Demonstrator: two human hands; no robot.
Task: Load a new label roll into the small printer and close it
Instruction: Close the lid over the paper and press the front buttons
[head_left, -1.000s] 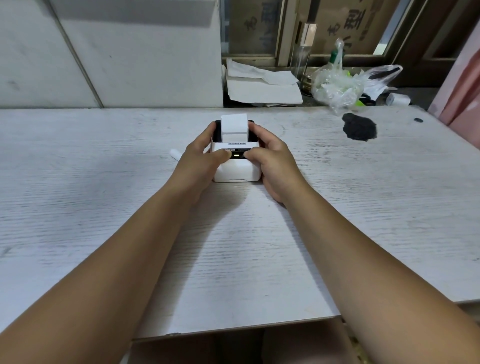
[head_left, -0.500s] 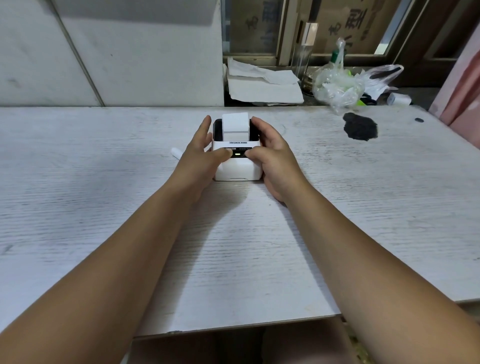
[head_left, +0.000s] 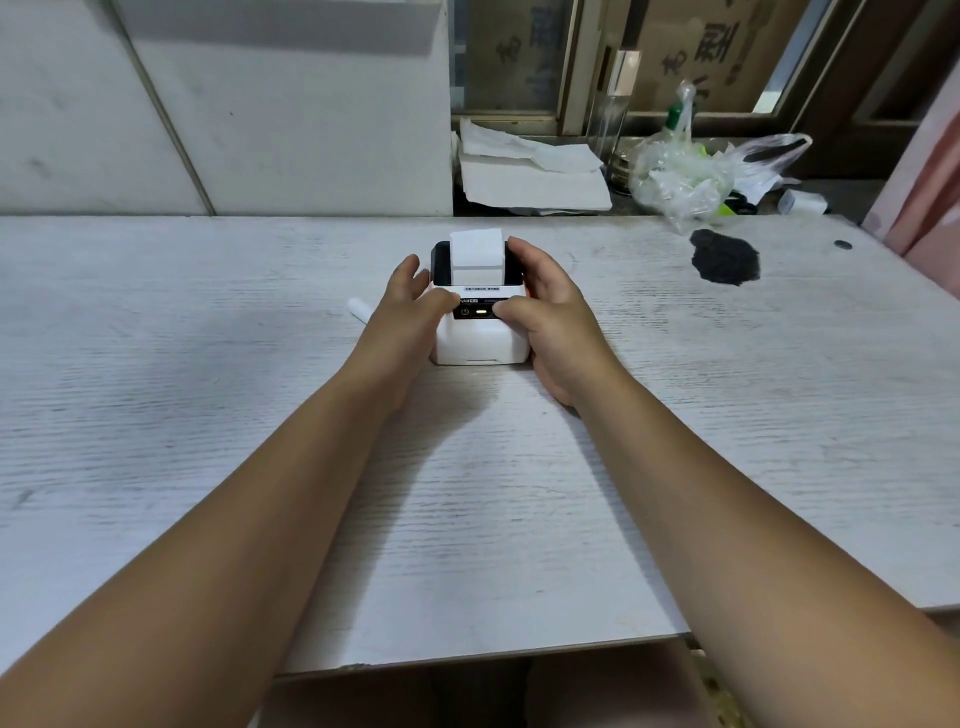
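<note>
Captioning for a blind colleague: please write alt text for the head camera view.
Two bare hands flank a small white printer on a pale table: the right hand grips its side, the left hand rests a thumb on its front. A label strip sticks up from its top.

A pale, wood-grained surface (head_left: 208, 415) carries a white printer (head_left: 475, 348) near its middle. A small white stick (head_left: 358, 307) lies just left of it, with a black patch (head_left: 723, 257) and a dark dot (head_left: 841, 243) far right.

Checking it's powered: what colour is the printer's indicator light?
The light glows yellow-green; head view.
</note>
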